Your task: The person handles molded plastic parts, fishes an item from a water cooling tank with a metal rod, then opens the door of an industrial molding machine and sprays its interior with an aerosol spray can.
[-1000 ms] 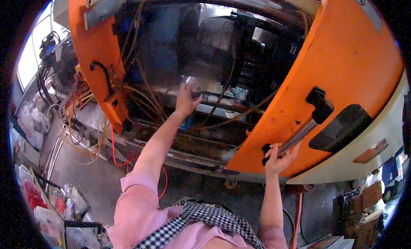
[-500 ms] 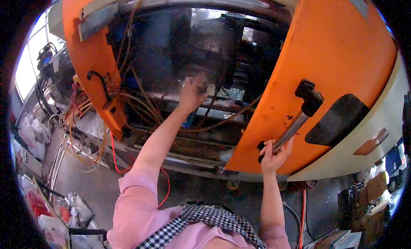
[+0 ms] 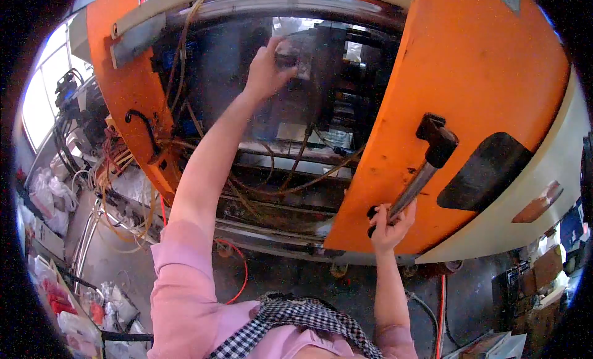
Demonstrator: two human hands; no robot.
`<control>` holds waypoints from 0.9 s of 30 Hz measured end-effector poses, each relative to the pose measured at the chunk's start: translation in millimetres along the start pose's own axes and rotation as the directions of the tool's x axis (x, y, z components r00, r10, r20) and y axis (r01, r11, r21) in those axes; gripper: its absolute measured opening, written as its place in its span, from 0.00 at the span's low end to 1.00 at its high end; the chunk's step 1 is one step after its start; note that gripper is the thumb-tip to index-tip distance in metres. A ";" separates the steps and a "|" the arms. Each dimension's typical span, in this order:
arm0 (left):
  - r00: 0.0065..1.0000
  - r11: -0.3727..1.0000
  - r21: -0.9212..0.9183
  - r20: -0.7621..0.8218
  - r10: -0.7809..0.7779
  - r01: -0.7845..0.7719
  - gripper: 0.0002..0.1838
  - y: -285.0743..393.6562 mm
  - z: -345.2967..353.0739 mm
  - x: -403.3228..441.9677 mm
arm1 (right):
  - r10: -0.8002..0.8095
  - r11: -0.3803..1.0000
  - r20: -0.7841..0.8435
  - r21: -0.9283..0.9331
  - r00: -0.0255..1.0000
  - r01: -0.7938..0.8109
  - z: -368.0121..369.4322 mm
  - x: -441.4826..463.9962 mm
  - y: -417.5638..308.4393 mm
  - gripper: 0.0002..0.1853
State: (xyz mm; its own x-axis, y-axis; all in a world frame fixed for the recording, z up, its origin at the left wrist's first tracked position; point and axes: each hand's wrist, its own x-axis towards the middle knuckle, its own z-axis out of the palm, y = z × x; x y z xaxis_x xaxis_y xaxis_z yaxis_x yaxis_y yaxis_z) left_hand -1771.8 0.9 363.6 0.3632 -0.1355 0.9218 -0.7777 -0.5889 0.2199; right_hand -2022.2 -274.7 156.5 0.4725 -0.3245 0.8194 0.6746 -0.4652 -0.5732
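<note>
My left hand (image 3: 269,71) reaches into the dark opening of a large orange machine. Its thumb and fingers are curved and apart, near a greyish, shiny surface (image 3: 299,50); whether the fingertips touch it I cannot tell. My right hand (image 3: 392,226) is wrapped around the lower end of a grey bar handle (image 3: 412,189) with black end mounts. That handle is fixed to the orange door panel (image 3: 475,93) at the right of the opening. Below my left hand, a brown hose (image 3: 309,185) sags across the opening.
Brown hoses and a black hook-shaped handle (image 3: 143,121) are at the orange left panel (image 3: 117,68). A red hose (image 3: 245,269) lies on the floor. Plastic bags (image 3: 52,195) stand at far left, cardboard boxes (image 3: 546,269) at far right.
My left hand has moved up and slightly left inside the opening, with the arm stretched further. My right hand has stayed on the bar handle. The view has shifted a little.
</note>
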 end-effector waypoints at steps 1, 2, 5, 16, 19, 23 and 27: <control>1.000 1.000 -0.001 -0.003 0.001 -0.001 0.37 1.2 5.0 7.8 | 0.114 0.992 0.043 0.048 0.993 -0.116 -1.1 1.4 -3.0 0.36; 1.000 1.000 0.022 0.021 0.021 -0.022 0.37 3.1 10.7 15.5 | 0.109 0.993 0.041 0.047 0.993 -0.110 -1.2 2.0 -1.6 0.36; 0.998 0.997 0.082 0.053 -0.015 0.011 0.37 5.2 23.5 29.2 | 0.089 0.996 0.019 0.014 0.996 -0.089 0.3 0.4 2.8 0.36; 0.996 0.994 0.090 0.063 -0.068 0.062 0.37 8.9 26.2 26.9 | -0.035 0.999 -0.004 0.003 0.999 0.035 2.5 -4.3 7.6 0.35; 0.997 0.997 0.033 -0.007 0.073 -0.072 0.37 7.9 29.9 24.5 | 0.019 0.997 0.031 0.079 0.999 -0.022 0.5 -2.3 4.1 0.35; 0.999 0.998 0.064 0.035 0.012 -0.015 0.37 10.8 33.5 27.5 | 0.048 0.995 0.026 0.086 0.999 -0.050 0.0 -1.9 3.1 0.35; 0.995 0.991 0.122 0.070 -0.066 0.057 0.38 14.5 36.8 29.5 | 0.048 0.999 0.022 0.020 0.999 -0.048 0.4 0.7 4.1 0.35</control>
State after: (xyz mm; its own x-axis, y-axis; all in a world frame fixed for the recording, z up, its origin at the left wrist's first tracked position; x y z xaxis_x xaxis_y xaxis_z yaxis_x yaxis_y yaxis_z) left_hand -1753.5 -40.9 382.3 0.4488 -0.1514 0.8807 -0.6873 -0.6884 0.2319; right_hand -2018.9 -276.6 154.8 0.5169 -0.3278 0.7908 0.6622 -0.4323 -0.6121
